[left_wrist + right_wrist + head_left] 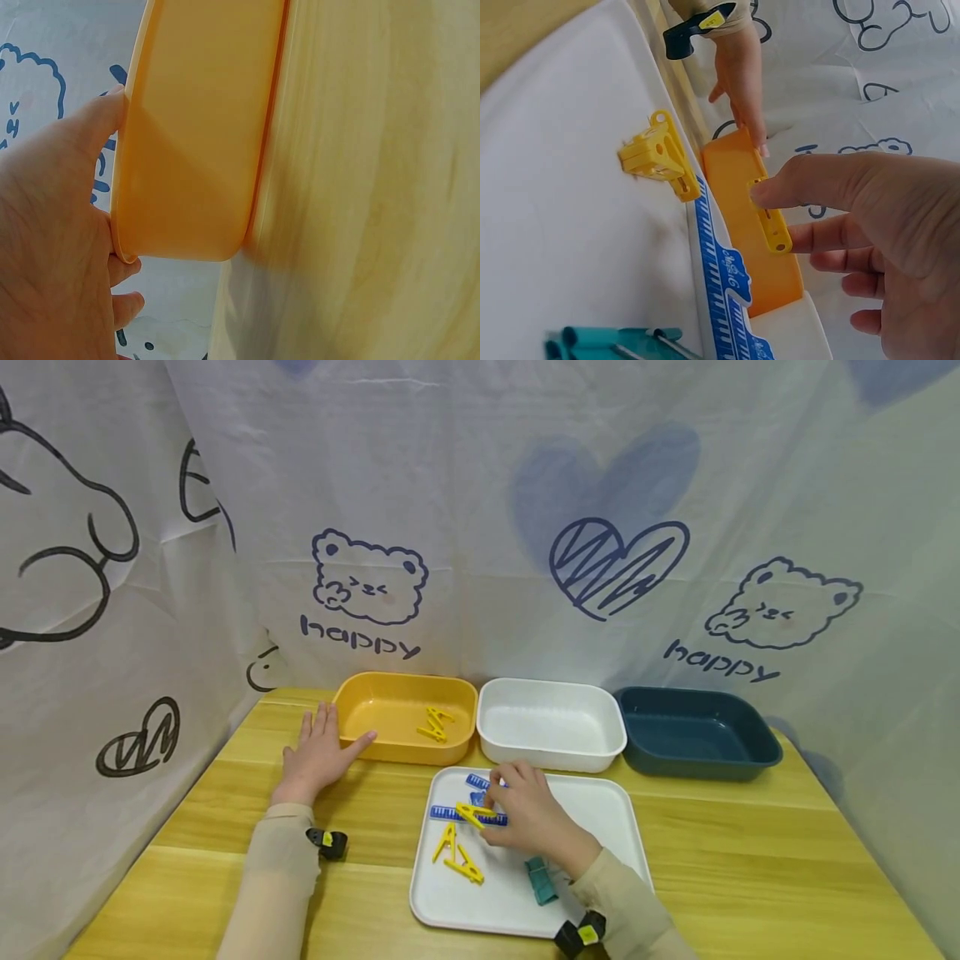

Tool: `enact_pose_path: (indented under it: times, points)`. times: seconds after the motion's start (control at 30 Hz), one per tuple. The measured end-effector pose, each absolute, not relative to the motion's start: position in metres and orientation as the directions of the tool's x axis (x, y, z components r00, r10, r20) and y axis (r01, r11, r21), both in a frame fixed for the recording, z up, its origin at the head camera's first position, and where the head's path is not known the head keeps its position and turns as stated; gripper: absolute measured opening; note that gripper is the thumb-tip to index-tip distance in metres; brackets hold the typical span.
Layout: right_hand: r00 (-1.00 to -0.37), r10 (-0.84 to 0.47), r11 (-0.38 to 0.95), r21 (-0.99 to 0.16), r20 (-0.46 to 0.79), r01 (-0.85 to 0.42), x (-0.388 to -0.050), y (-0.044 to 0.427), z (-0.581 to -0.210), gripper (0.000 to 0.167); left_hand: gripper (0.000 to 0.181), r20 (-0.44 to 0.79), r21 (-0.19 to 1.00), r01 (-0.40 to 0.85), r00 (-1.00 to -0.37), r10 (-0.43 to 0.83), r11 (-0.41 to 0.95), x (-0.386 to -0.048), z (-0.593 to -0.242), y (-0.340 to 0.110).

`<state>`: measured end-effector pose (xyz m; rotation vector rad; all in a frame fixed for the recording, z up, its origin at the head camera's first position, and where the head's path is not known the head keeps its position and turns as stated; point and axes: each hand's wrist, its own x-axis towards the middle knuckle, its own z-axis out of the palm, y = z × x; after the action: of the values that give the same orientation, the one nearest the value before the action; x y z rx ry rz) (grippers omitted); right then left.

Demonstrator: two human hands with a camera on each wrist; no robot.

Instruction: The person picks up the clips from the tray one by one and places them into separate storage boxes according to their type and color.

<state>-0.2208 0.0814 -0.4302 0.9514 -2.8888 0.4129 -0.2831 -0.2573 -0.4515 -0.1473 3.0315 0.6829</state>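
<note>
In my right hand (532, 814), a yellow clothespin (774, 225) is pinched between thumb and index finger above the white tray (525, 922). Beneath and beside that hand lie blue strips (444, 812) with white ruler-like marks, partly hidden by it. More yellow clothespins (467, 866) lie on the tray's left part, and a teal clip (541, 881) lies near the right wrist. My left hand (318, 760) rests at the left end of the orange bin (397, 752), its fingers spread and the thumb along the front rim. Inside that bin are yellow clothespins (433, 731).
To the right of the orange bin stand a white bin (551, 756) and a dark teal bin (697, 768) in one row. Behind them hangs a printed white cloth (480, 527). Everything stands on a wooden table (750, 860).
</note>
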Motion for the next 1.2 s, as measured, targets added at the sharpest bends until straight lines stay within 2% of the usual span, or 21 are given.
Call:
enact_pose_path:
  times: [0.47,1.2]
  points:
    - [-0.818,-0.544,0.774,-0.267,0.184,-0.575,-0.237,0.067,-0.418,0.030,0.110,-0.053,0.438,-0.097,-0.995,-0.082,0.894,-0.283,-0.451,-0.256]
    - [-0.834,-0.482,0.784,-0.291,0.270,-0.548,-0.265,0.040,-0.405,0.029,0.109,0.002,0.361,-0.078,-0.996,-0.085,0.929,-0.284,-0.453,-0.255]
